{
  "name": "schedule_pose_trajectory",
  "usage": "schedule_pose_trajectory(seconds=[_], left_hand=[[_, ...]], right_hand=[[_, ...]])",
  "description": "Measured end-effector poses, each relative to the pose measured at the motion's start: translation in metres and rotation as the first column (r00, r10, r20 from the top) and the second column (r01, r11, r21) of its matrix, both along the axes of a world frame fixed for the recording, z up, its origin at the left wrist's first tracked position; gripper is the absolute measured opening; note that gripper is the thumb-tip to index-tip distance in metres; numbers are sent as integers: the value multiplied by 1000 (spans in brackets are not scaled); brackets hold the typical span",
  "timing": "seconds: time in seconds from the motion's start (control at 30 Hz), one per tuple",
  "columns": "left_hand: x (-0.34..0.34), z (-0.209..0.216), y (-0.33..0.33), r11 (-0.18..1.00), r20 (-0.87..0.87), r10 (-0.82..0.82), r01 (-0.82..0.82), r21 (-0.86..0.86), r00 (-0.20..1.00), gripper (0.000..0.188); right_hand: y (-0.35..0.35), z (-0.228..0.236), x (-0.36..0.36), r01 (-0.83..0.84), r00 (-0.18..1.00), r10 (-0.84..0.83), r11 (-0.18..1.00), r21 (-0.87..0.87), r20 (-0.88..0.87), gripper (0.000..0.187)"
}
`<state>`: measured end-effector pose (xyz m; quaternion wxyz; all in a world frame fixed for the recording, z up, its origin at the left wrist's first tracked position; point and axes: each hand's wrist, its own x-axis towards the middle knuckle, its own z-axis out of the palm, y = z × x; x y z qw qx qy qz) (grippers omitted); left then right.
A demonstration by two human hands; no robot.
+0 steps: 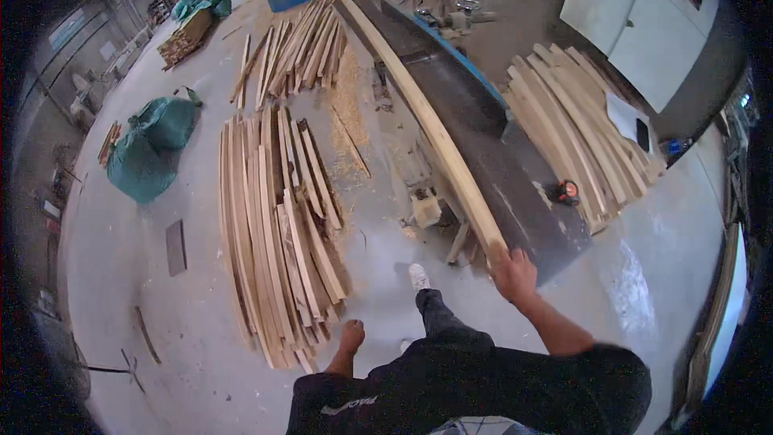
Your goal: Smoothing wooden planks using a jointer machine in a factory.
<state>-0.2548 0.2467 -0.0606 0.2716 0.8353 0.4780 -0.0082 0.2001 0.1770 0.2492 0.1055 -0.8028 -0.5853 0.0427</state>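
- While the right hand (514,272) grips the near end of a long curved wooden board (425,118), the board lies lengthwise along the dark bed of a long machine (483,125), stretching away towards the far end of the workshop.
- The right hand's fingers wrap over the board's end, closed on it, at the near corner of the machine bed.
- The left hand (351,336) hangs low beside the body, holding nothing; whether its fingers are spread or curled I cannot tell.
- Just beside the left hand, a large pile of curved wooden strips (278,229) lies on the concrete floor (201,330).
- A second pile of strips (298,52) lies further off, and a third stack (576,133) rests to the right of the machine.
- Green sacks (153,145) sit on the floor at the left.
- Sawdust (350,109) is scattered between the piles and the machine.
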Motion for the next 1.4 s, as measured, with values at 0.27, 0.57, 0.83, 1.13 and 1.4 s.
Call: schedule_pose_trajectory(seconds=[0.27, 0.57, 0.83, 1.13, 1.4], left_hand=[[42, -10, -29, 948, -46, -301, 304, 97, 953, 16], [125, 19, -26, 982, 119, -119, 134, -134, 986, 28], [105, 28, -37, 971, 126, 109, -79, -224, 986, 31], [48, 6, -37, 992, 223, 107, -88, -93, 969, 31], [-7, 4, -51, 972, -108, -227, 218, -94, 968, 29]], right_hand=[[-346, 5, -22, 150, 986, -164, 941, -302, -24, 68], [-593, -9, -49, 544, 820, -571, 768, -337, 21, 56], [-542, -3, -48, 456, 876, -481, 801, -387, 36, 53], [-369, 21, -32, 376, 919, -392, 846, -378, 38, 57], [-216, 13, -1, 201, 980, -195, 951, -233, 49, 58]])
